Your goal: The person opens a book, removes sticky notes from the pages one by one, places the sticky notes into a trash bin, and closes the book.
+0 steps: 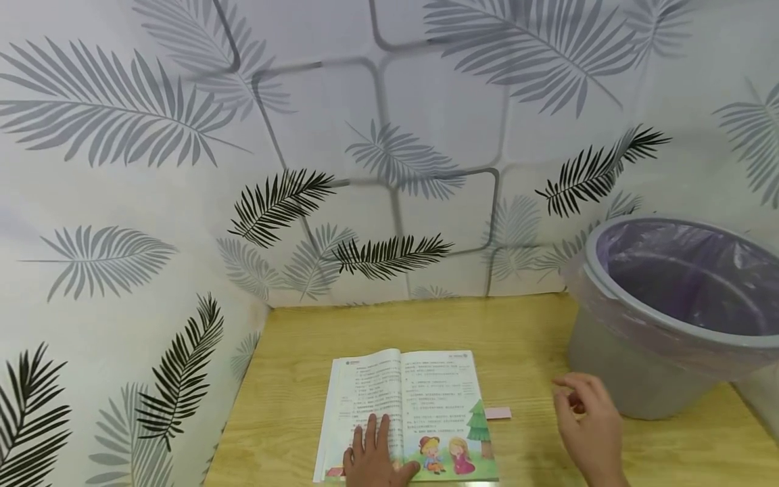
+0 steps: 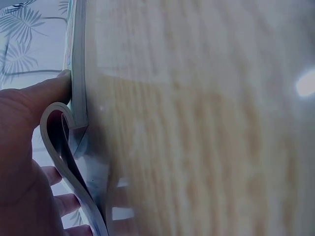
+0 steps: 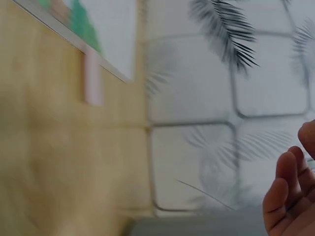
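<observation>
An open book (image 1: 435, 385) with printed text and colored cartoon pictures lies on the wooden table. Across the lower part of its left page and the middle fold rests my left hand (image 1: 374, 456), fingers spread. The left wrist view shows that hand (image 2: 24, 147) at the book's near edge, where the pages (image 2: 56, 128) curve up. A pink strip (image 1: 499, 412) sticks out from the right side of the book. My right hand (image 1: 589, 423) hovers right of the book, its fingers loosely bent with nothing visible between them.
A gray trash bin (image 1: 633, 365) lined with a thin purplish bag (image 1: 688, 270) stands at the right, close beside my right hand. Leaf-patterned covering (image 1: 426, 216) rises behind the wooden table (image 1: 280, 399) and along its left side.
</observation>
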Demonstrator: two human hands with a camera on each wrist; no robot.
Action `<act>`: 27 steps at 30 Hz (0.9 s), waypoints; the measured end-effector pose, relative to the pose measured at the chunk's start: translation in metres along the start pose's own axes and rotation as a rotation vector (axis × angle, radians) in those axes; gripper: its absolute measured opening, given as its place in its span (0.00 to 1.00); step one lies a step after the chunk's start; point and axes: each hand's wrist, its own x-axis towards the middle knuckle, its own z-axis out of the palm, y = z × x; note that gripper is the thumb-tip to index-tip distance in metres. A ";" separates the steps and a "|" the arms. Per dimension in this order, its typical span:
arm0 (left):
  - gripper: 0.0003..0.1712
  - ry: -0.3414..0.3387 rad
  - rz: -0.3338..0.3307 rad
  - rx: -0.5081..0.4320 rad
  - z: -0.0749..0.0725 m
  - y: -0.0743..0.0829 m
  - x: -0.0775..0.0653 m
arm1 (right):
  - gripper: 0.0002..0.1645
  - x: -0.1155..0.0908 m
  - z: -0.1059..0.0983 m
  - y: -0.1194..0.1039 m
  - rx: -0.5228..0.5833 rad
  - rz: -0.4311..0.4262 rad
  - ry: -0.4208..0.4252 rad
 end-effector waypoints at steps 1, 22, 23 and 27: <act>0.60 -0.005 -0.001 -0.004 0.000 0.000 0.001 | 0.09 -0.007 0.007 0.000 -0.021 0.037 -0.060; 0.60 0.000 0.011 -0.019 -0.005 0.003 -0.004 | 0.07 -0.045 0.054 -0.001 -0.063 0.241 -0.542; 0.60 -0.003 0.009 -0.018 -0.006 0.003 -0.003 | 0.07 -0.045 0.057 -0.001 -0.061 0.251 -0.564; 0.61 -0.014 0.012 -0.018 -0.007 0.003 -0.002 | 0.11 -0.045 0.067 0.001 -0.074 0.301 -0.652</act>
